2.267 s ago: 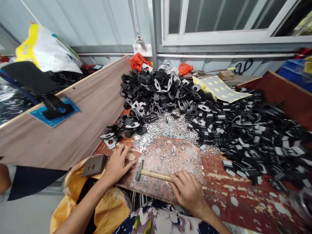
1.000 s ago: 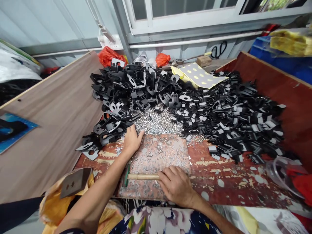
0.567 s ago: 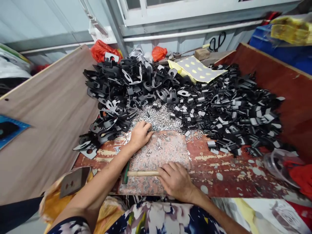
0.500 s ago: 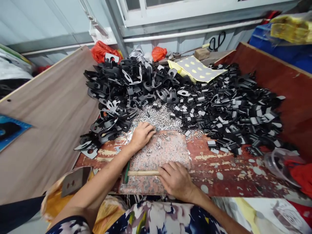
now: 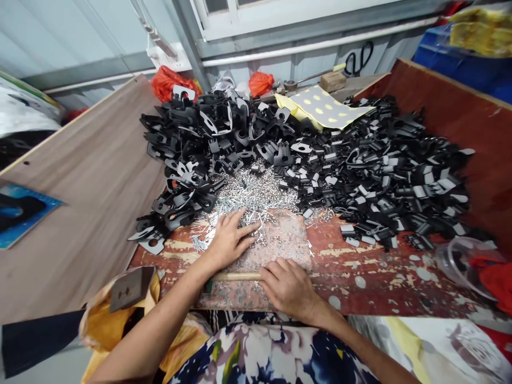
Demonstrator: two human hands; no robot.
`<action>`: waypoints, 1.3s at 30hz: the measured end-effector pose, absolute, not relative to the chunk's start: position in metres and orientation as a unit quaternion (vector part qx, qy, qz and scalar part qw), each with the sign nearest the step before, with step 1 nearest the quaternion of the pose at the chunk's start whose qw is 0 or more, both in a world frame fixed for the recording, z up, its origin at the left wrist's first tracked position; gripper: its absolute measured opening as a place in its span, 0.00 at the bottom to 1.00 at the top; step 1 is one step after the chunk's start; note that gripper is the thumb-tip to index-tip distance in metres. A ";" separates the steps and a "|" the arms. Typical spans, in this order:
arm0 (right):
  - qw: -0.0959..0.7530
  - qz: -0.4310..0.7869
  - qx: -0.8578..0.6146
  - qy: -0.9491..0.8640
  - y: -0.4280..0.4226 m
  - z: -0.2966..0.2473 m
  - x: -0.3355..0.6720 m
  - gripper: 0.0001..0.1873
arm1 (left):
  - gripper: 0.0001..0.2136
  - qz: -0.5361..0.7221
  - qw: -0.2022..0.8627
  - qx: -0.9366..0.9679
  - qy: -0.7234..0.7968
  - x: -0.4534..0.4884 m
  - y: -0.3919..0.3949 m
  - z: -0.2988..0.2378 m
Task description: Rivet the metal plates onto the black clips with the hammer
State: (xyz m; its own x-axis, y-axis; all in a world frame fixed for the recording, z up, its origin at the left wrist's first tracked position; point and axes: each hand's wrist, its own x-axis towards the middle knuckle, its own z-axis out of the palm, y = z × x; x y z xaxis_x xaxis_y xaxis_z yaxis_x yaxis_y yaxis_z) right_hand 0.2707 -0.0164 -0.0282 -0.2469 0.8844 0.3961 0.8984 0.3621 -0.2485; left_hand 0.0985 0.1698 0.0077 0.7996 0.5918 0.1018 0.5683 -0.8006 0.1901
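Observation:
My left hand [image 5: 229, 238] lies palm down with fingers spread on the speckled stone slab [image 5: 280, 240], resting on small silver pins [image 5: 256, 194] at the slab's far edge. My right hand [image 5: 288, 288] is closed round the wooden handle of a hammer [image 5: 234, 277] that lies flat across the slab's near edge. Black metal clips [image 5: 188, 176] are heaped just left of my left hand.
A big heap of black clips [image 5: 384, 165] fills the right and back of the red worktop [image 5: 360, 277]. A wooden board [image 5: 80, 181] walls the left, a red one [image 5: 460, 112] the right. Yellow spotted paper [image 5: 320, 106], scissors [image 5: 358, 53] and a clear container [image 5: 464, 261] lie nearby.
My left hand went from the slab's near left corner forward to the pin heap, then drew back over the slab with fingers spread, dragging pins. My right hand stayed on the hammer.

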 end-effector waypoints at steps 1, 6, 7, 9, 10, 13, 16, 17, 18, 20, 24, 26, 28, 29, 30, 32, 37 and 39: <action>0.239 -0.015 -0.567 -0.788 -0.017 -0.029 0.271 0.10 | 0.21 0.066 0.067 0.946 0.309 0.096 0.167 0.008; 0.235 -0.015 -0.571 -0.786 -0.017 -0.028 0.270 0.09 | 0.27 0.065 0.021 0.911 0.406 0.097 0.162 0.007; 0.237 -0.018 -0.570 -0.786 -0.017 -0.028 0.269 0.09 | 0.28 0.059 0.022 0.917 0.394 0.099 0.159 0.007; 0.247 -0.024 -0.568 -0.785 -0.017 -0.028 0.268 0.07 | 0.29 0.047 0.032 0.933 0.356 0.104 0.152 0.008; 0.255 -0.028 -0.567 -0.783 -0.017 -0.028 0.267 0.07 | 0.29 0.046 0.037 0.935 0.349 0.106 0.148 0.008; 0.281 -0.038 -0.564 -0.775 -0.017 -0.031 0.266 0.09 | 0.29 0.050 0.056 0.930 0.359 0.108 0.140 0.010; 0.297 -0.044 -0.558 -0.773 -0.016 -0.034 0.266 0.10 | 0.27 0.050 0.089 0.945 0.312 0.103 0.140 0.011; 0.300 -0.045 -0.557 -0.773 -0.016 -0.035 0.266 0.10 | 0.26 0.057 0.099 0.949 0.293 0.099 0.143 0.011; 0.303 -0.046 -0.556 -0.773 -0.016 -0.035 0.266 0.11 | 0.25 0.075 0.103 0.948 0.292 0.094 0.148 0.012; 0.307 -0.048 -0.552 -0.774 -0.015 -0.036 0.266 0.11 | 0.21 0.138 0.087 0.922 0.352 0.075 0.161 0.017; 0.311 -0.052 -0.549 -0.774 -0.013 -0.033 0.266 0.12 | 0.17 0.235 0.001 0.799 0.554 0.004 0.190 0.039; 0.313 -0.053 -0.548 -0.774 -0.013 -0.032 0.265 0.12 | 0.18 0.238 -0.033 0.737 0.632 -0.040 0.200 0.051; 0.316 -0.053 -0.545 -0.775 -0.013 -0.031 0.265 0.11 | 0.18 0.209 -0.042 0.697 0.685 -0.078 0.205 0.056; 0.318 -0.052 -0.543 -0.776 -0.013 -0.031 0.265 0.11 | 0.18 0.184 -0.034 0.692 0.698 -0.091 0.207 0.056; 0.320 -0.052 -0.541 -0.776 -0.013 -0.032 0.265 0.11 | 0.17 0.157 -0.021 0.693 0.703 -0.101 0.208 0.054; 0.321 -0.051 -0.541 -0.776 -0.012 -0.032 0.265 0.11 | 0.16 0.111 0.007 0.706 0.699 -0.106 0.208 0.048; 0.290 -0.035 -0.559 -0.776 -0.016 -0.025 0.265 0.10 | 0.12 0.070 0.031 0.712 0.698 -0.073 0.190 0.041; 0.262 -0.033 -0.565 -0.782 -0.020 -0.020 0.265 0.10 | 0.14 0.077 0.033 0.698 0.712 -0.062 0.183 0.046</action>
State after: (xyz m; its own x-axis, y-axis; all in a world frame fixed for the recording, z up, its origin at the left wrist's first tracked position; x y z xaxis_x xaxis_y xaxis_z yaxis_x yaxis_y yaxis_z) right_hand 0.2648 -0.0200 -0.0205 -0.2247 0.8663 0.4461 0.9005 0.3596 -0.2446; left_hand -0.0615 0.1832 0.0457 -0.0243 0.9979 0.0604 0.9878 0.0146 0.1549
